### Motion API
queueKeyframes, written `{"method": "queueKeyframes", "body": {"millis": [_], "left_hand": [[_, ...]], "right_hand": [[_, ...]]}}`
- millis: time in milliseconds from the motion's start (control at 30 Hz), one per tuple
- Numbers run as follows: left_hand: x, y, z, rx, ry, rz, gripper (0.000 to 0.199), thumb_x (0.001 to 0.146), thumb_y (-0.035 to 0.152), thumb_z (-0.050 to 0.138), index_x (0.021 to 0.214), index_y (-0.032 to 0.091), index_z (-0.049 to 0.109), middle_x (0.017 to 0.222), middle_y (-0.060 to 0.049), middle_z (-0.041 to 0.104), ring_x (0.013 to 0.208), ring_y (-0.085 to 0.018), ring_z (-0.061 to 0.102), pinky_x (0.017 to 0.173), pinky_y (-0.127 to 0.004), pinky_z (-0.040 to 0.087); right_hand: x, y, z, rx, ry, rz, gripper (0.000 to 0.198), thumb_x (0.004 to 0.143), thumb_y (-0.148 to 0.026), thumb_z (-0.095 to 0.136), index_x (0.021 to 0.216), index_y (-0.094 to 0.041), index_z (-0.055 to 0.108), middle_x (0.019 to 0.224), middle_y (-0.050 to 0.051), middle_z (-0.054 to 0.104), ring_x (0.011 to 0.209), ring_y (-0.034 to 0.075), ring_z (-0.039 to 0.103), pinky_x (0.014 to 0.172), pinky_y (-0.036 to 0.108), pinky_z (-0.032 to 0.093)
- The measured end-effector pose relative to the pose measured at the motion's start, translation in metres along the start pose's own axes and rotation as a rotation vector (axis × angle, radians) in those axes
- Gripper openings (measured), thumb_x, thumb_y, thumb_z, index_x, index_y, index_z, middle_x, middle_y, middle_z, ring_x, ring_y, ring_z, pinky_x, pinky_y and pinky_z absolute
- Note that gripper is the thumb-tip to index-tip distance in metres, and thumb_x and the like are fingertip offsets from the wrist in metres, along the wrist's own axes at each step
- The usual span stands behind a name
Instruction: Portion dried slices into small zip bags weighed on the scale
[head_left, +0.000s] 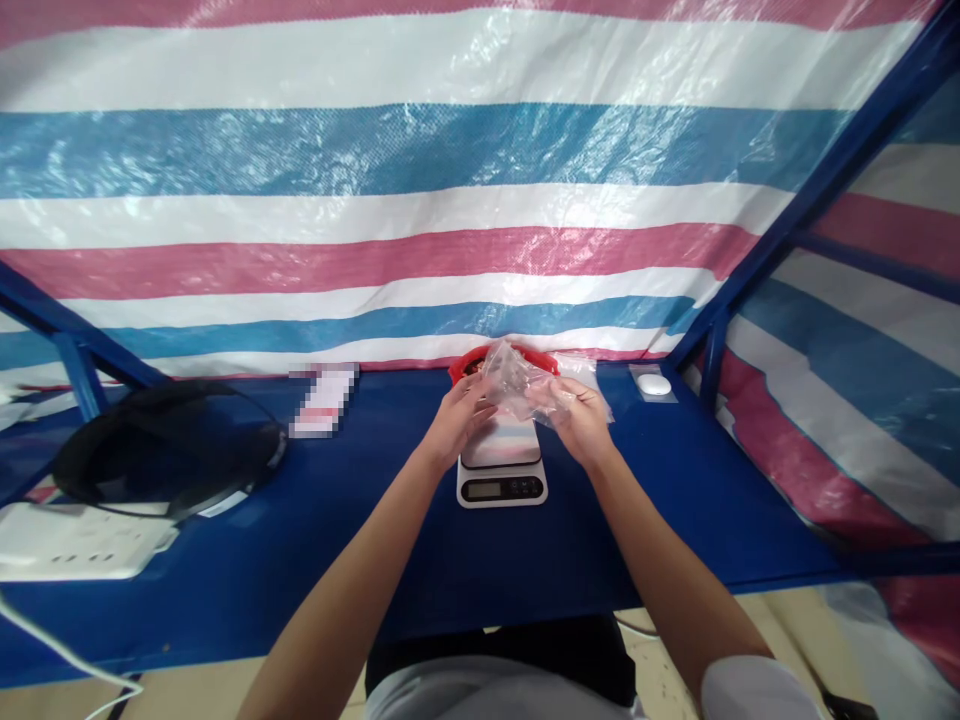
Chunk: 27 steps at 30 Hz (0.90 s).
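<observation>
Left hand (pixel 459 412): pinched on one side of a thin, clear, crinkled plastic bag (pixel 516 380). Right hand (pixel 583 415): pinched on the opposite side. Held up between both, over the far end of a white digital scale with a flat reflective platform (pixel 502 497); can't tell if touching it. Gripped at two sides probably to keep limp film spread. Scale turned display-first toward the body, likely for easy reading; readout not legible. Just behind: red plastic tray (pixel 456 370), partly hidden by the bag, presumably parked there within reach.
</observation>
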<state>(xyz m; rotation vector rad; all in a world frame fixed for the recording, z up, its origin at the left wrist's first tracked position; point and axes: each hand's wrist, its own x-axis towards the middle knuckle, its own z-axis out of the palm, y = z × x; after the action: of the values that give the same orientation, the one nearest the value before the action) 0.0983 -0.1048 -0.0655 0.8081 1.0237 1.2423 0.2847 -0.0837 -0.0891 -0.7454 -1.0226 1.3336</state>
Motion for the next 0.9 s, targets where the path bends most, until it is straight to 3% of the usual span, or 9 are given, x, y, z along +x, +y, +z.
{"method": "queueKeyframes", "body": {"millis": [133, 267, 400, 500, 733, 900], "left_hand": [[-0.001, 0.003, -0.002, -0.159, -0.034, -0.092, 0.038, 0.079, 0.038, 0.082, 0.108, 0.016, 0.069, 0.104, -0.01, 0.076, 0.089, -0.019, 0.072, 0.082, -0.03, 0.058], [0.001, 0.002, -0.007, -0.268, 0.053, 0.022, 0.043, 0.064, 0.027, 0.092, 0.097, 0.019, 0.066, 0.091, -0.002, 0.075, 0.079, -0.015, 0.072, 0.073, -0.026, 0.057], [0.008, 0.005, -0.02, -0.207, 0.123, 0.139, 0.058, 0.056, 0.027, 0.095, 0.104, 0.02, 0.064, 0.082, 0.001, 0.074, 0.065, -0.012, 0.068, 0.058, -0.021, 0.05], [0.015, 0.016, -0.034, -0.127, 0.123, 0.204, 0.063, 0.054, 0.028, 0.095, 0.108, 0.019, 0.063, 0.079, 0.001, 0.074, 0.062, -0.011, 0.065, 0.06, -0.022, 0.051], [0.034, 0.048, -0.07, 0.146, -0.028, 0.224, 0.057, 0.062, 0.03, 0.092, 0.11, 0.017, 0.065, 0.075, 0.002, 0.071, 0.058, -0.009, 0.061, 0.058, -0.022, 0.046], [0.041, 0.057, -0.086, 0.366, -0.206, 0.138, 0.048, 0.068, 0.03, 0.089, 0.11, 0.016, 0.069, 0.077, -0.002, 0.072, 0.06, -0.011, 0.06, 0.057, -0.022, 0.043]], "right_hand": [[0.004, 0.014, 0.01, 0.162, 0.041, 0.094, 0.035, 0.062, -0.05, 0.092, 0.079, -0.022, 0.078, 0.08, 0.004, 0.079, 0.081, 0.024, 0.078, 0.092, 0.045, 0.062], [0.005, 0.023, 0.015, 0.183, 0.06, 0.174, 0.038, 0.062, -0.047, 0.092, 0.083, -0.019, 0.079, 0.086, 0.007, 0.08, 0.084, 0.025, 0.078, 0.088, 0.043, 0.063], [0.009, 0.021, 0.018, 0.157, 0.013, 0.215, 0.037, 0.066, -0.047, 0.09, 0.09, -0.021, 0.08, 0.098, 0.006, 0.081, 0.091, 0.024, 0.077, 0.083, 0.036, 0.064], [0.017, 0.013, 0.019, 0.121, -0.053, 0.24, 0.039, 0.071, -0.05, 0.086, 0.098, -0.022, 0.08, 0.105, 0.007, 0.08, 0.096, 0.023, 0.077, 0.081, 0.031, 0.063], [0.047, 0.0, 0.034, -0.151, -0.185, 0.256, 0.037, 0.082, -0.051, 0.079, 0.104, -0.021, 0.076, 0.103, 0.008, 0.08, 0.088, 0.021, 0.078, 0.074, 0.028, 0.064], [0.062, 0.001, 0.045, -0.301, -0.237, 0.173, 0.037, 0.088, -0.05, 0.072, 0.111, -0.021, 0.072, 0.108, 0.009, 0.079, 0.089, 0.019, 0.077, 0.07, 0.027, 0.064]]}}
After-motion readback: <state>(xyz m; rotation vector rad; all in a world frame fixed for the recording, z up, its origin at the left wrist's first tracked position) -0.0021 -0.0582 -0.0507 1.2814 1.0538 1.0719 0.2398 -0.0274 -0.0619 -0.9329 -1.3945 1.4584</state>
